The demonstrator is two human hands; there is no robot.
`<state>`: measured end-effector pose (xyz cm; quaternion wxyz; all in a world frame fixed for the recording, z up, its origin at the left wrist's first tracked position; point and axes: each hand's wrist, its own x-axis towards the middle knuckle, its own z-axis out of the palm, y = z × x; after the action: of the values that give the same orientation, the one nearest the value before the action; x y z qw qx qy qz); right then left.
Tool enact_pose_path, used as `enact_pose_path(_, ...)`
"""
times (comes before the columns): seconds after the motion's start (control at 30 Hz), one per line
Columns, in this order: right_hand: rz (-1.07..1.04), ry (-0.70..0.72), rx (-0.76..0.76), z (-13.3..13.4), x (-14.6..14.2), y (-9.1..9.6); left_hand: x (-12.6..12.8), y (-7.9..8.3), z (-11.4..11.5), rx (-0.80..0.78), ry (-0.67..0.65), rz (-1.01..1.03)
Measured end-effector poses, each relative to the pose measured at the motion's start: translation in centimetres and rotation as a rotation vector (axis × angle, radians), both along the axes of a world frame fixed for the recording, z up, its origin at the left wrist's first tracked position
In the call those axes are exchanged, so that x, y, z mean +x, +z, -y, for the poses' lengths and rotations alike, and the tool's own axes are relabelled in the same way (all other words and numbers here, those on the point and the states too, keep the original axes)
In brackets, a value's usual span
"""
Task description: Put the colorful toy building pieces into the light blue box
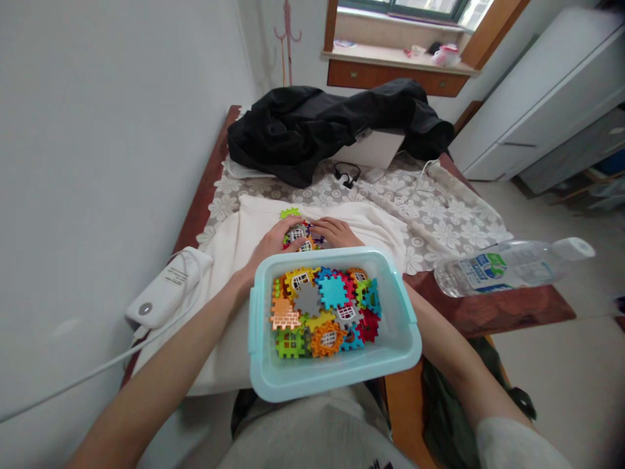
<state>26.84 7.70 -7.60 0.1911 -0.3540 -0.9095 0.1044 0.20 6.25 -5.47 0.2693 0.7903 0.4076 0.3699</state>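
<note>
My left hand [272, 244] and my right hand [336, 232] meet on a cluster of joined colourful plastic building tiles [301, 237] resting on a white cloth [229, 260]. Both hands curl their fingers around that cluster, left from the left side, right from the right. A green tile [290, 212] pokes out just behind them. In front of the hands, on my lap, sits a light blue plastic tub [258, 326] filled with several loose tiles [325, 309] in orange, yellow, blue, grey, red and green.
A power strip with cable [166, 290] lies at the left table edge. A water bottle [508, 266] lies on its side at the right. A black jacket [332, 124] covers the far end, with earphones [347, 174] and a white cabinet [547, 98] beyond.
</note>
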Motion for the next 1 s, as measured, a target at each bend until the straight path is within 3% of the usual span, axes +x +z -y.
enact_pose_path(0.2,0.028,0.106,-0.016,0.0,-0.2,0.5,-0.1,0.7,0.5,-0.018,0.055,0.038)
enact_pose_path(0.43,-0.079,-0.014,-0.053,0.8,-0.4,1.8,-0.5,1.7,1.0,0.007,0.143,0.044)
enact_pose_path(0.6,-0.017,-0.084,-0.021,1.0,-0.4,1.8,-0.6,1.8,1.1,0.042,0.214,0.037)
enact_pose_path(0.83,0.022,0.015,-0.012,0.0,0.0,0.7,-0.7,0.2,0.5,0.082,0.039,-0.168)
enact_pose_path(1.0,0.009,0.003,-0.022,0.3,0.0,1.3,-0.7,-0.3,0.4,0.092,0.064,-0.177)
